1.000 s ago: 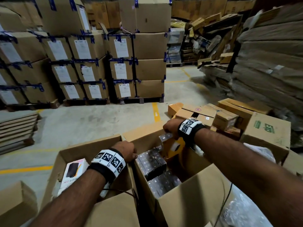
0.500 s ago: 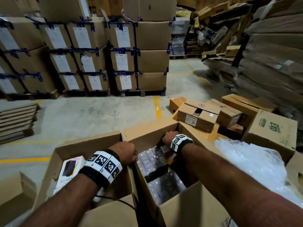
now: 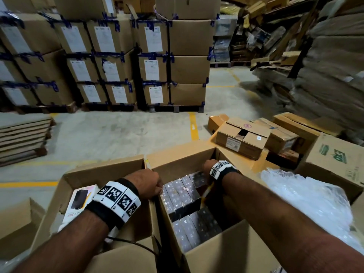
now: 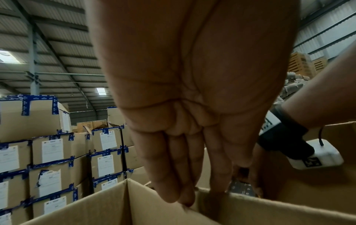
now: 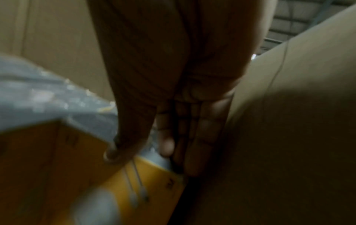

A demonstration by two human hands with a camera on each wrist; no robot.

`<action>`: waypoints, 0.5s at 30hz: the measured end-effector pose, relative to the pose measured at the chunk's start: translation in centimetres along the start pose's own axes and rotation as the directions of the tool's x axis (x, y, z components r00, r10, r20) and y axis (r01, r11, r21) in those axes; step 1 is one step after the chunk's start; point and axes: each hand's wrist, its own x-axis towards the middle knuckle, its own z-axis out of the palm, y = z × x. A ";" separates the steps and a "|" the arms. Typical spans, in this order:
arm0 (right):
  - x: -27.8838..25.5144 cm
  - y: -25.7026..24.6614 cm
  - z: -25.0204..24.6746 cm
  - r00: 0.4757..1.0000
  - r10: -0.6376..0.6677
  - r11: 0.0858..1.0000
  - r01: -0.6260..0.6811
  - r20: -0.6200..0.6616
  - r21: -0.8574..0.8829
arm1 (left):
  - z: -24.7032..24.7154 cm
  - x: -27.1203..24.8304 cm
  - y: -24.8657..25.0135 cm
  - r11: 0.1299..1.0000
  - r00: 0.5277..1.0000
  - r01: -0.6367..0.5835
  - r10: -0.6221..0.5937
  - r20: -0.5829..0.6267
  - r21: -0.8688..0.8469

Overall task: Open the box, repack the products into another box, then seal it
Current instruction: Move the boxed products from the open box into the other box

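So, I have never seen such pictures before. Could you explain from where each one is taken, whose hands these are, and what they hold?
There is no machine here, only a person wearing cameras. The wide picture comes from a camera on the head. The other two come from cameras on each wrist and look along the palm.

The left hand rests on the wall between two open cartons, with its fingers straight, and holds nothing. The left carton contains a white product box. The right carton is packed with dark packs.

The right hand reaches into its far corner beside a yellow pack. That picture is blurred, so I cannot tell whether it grips the pack. Bubble wrap lies to the right.
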 end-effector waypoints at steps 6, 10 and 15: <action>-0.7 -0.9 -1.5 0.997 -0.061 0.996 0.065 0.054 -0.066 | -0.1 -0.9 0.7 0.999 1.000 0.027 -0.027 0.009 0.023; -3.3 -0.7 -4.1 0.981 -0.167 0.982 0.175 0.102 -0.078 | 0.8 -1.5 0.9 0.998 0.999 0.035 -0.036 0.010 0.045; -7.9 0.2 -7.2 0.980 -0.199 0.980 0.198 0.028 0.016 | 2.1 -2.4 -0.2 1.000 1.000 0.010 -0.011 0.012 0.022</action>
